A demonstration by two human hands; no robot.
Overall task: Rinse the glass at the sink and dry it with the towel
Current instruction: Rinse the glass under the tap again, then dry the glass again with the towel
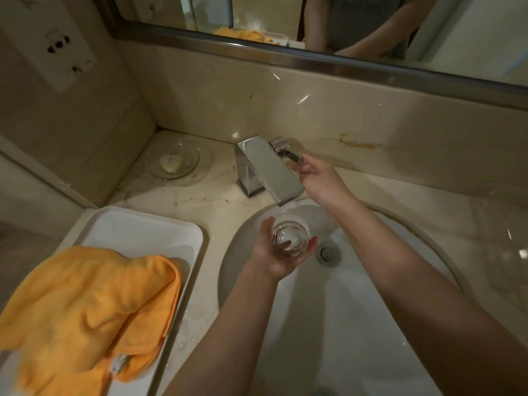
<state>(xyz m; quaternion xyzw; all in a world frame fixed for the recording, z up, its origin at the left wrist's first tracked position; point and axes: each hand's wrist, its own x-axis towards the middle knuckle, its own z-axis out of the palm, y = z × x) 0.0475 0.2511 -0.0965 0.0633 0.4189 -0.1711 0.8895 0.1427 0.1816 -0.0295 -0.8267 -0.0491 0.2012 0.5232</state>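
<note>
Clear drinking glass point(290, 238) sits over the white sink basin point(371, 281), just below and in front of the chrome faucet spout point(271, 170), mouth tilted toward the camera. Water or foam shows inside it; whether a stream is running from the spout cannot be told. The left hand point(278, 252) holds the glass from underneath, palm up, fingers and thumb curled round its wall. The right hand point(317, 174) is well apart from the left, reaching behind the spout, fingers closed on the faucet lever point(288, 154) at its right side. Both forearms cross over the basin. The drain point(328, 252) lies just right of the glass, near the basin's middle. Orange towel point(85, 310) lies crumpled in a white rectangular tray point(143, 224), which stands on the marble desk point(200, 195) left of the sink; the towel hangs over the tray's near left edge, untouched by either hand. Back left corner of the desk: a clear glass dish point(173, 160) holding a pale bar of soap point(169, 162). A second clear glass object at the far right edge, blurred, kind unclear. On the left wall, a white socket plate point(57, 44). Above the backsplash, a metal-framed mirror point(285, 52) reflects the towel and the person's torso and arm.
</note>
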